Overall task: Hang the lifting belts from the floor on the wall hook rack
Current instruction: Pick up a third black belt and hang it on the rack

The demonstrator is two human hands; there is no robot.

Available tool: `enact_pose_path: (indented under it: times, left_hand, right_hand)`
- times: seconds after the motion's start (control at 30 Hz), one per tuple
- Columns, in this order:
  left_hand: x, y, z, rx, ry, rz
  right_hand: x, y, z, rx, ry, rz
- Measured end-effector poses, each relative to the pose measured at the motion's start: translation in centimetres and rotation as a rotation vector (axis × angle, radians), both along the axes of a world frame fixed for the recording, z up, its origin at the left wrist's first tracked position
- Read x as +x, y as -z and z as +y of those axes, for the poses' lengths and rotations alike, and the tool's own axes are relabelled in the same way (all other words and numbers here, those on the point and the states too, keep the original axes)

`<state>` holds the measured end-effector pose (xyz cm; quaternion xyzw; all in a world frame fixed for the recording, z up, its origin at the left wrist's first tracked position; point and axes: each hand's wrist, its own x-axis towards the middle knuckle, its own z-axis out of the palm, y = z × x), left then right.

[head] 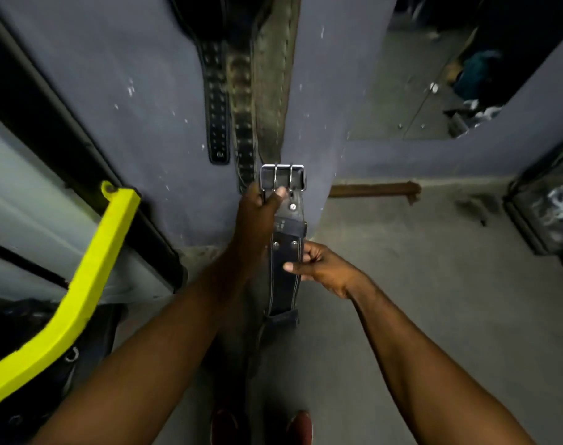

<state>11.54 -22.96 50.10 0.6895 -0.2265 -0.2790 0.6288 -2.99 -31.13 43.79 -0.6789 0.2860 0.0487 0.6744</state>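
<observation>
Fingers [278,194] of left hand [257,211] are curled round the top of the black lifting belt [285,261], thumb just under the chrome buckle [282,177]. Right hand [320,268] is lower down: thumb across the belt's face, other fingers curled round its right edge, pinching it. The belt sits at frame centre, held upright in front of the grey-blue wall [145,107], buckle end up, tail hanging toward the red shoes [301,425] at the bottom edge. It has white stitching and rivets; a small mark on the keeper loop [288,225] is too blurred to read. Upper centre, against the wall: studded black belt [216,107], a second dark belt [242,123] touching it, and a worn brown belt [272,75]. Their lower ends hang just above and left of the buckle. The black one has a mark at its tip, unreadable. Yellow bar [90,268] runs diagonally at left, near the left forearm. Mirror panel [418,101] upper right, brown strip [373,189] at the wall base, grey floor [434,300] on the right.
</observation>
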Motion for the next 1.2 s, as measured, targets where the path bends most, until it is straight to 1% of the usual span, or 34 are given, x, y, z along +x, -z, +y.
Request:
enact_pose_path:
  times: [0.07, 0.13, 0.2, 0.27, 0.4, 0.43, 0.5, 0.53, 0.6, 0.63, 0.7, 0.73, 0.8, 0.87, 0.9, 1.0, 1.07, 1.13, 1.2]
  left_hand:
    - [0.9, -5.9, 0.0, -0.063, 0.027, -0.072]
    - [2.0, -11.8, 0.2, -0.077, 0.065, -0.110]
    - [3.3, -16.5, 0.3, -0.096, 0.118, -0.095]
    - [4.2, -20.8, 1.0, -0.159, 0.189, -0.100]
    - [5.1, -26.9, 3.2, -0.263, 0.364, -0.157]
    - [5.3, -28.3, 3.6, -0.301, 0.369, -0.169]
    - [5.1, -32.1, 4.4, -0.378, 0.310, -0.212]
    - [5.1, -33.5, 4.2, -0.403, 0.276, -0.230]
    - [4.5, -37.0, 4.0, -0.458, 0.202, -0.322]
    - [4.2, -38.7, 4.0, -0.497, 0.160, -0.358]
    - [3.7, -41.8, 4.0, -0.580, 0.080, -0.373]
    - [3.4, -43.2, 4.1, -0.611, 0.076, -0.372]
    - [2.8, -45.0, 4.6, -0.625, 0.171, -0.358]
    - [2.6, -45.5, 4.9, -0.542, 0.307, -0.385]
    - [2.6, -45.8, 5.0, -0.514, 0.326, -0.401]
    - [2.7, -47.1, 5.0, -0.549, 0.229, -0.446]
    - [2.7, -48.6, 4.9, -0.589, 0.133, -0.455]
    - [2.6, -49.7, 5.1, -0.638, 0.079, -0.444]
    - [2.6, -50.1, 5.4, -0.672, 0.053, -0.445]
  right_hand:
    - [0.3, -4.4, 0.8, -0.062, 0.003, -0.049]
    - [1.1, -9.3, 1.0, -0.125, 0.045, -0.164]
    - [2.3, -14.3, 1.0, -0.190, 0.060, -0.269]
    - [3.3, -19.4, 0.9, -0.247, 0.061, -0.346]
    - [4.7, -28.6, 0.3, -0.323, 0.027, -0.445]
    - [5.0, -30.8, 0.3, -0.340, 0.013, -0.470]
    - [5.4, -34.8, 0.4, -0.392, 0.018, -0.530]
    - [5.7, -35.9, 0.2, -0.397, 0.034, -0.557]
    - [6.0, -37.7, 0.0, -0.402, 0.070, -0.600]
    - [6.1, -38.4, 0.1, -0.410, 0.065, -0.599]
    - [6.0, -38.9, -0.1, -0.472, 0.041, -0.577]
    - [6.0, -39.5, -0.3, -0.505, 0.053, -0.593]
    - [6.0, -41.0, -0.4, -0.524, 0.093, -0.649]
    - [5.9, -43.3, -0.2, -0.519, 0.096, -0.700]
    - [5.7, -44.7, 0.0, -0.517, 0.087, -0.720]
    - [5.6, -46.9, 0.3, -0.513, 0.066, -0.732]
    - [5.6, -46.5, 0.0, -0.441, 0.085, -0.703]
    - [5.5, -45.1, -0.1, -0.328, 0.058, -0.590]
    - [6.0, -43.6, 0.4, -0.316, 0.053, -0.557]
